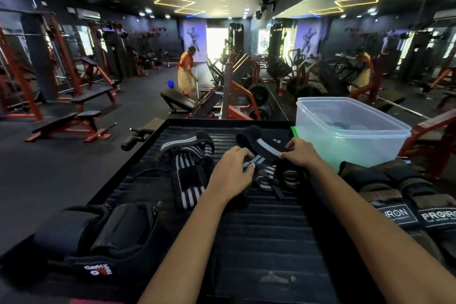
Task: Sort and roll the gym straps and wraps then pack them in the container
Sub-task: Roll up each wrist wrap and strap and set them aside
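Head view, frame centre: the left hand [232, 173] and right hand [299, 152] each pinch one end of a black wrist wrap [264, 147] with a grey stripe, grips closed on it above the ribbed black surface [259, 229]. Striped wraps [190, 170] lie just left. A clear plastic container [350, 131] stands at right, beside the wrap.
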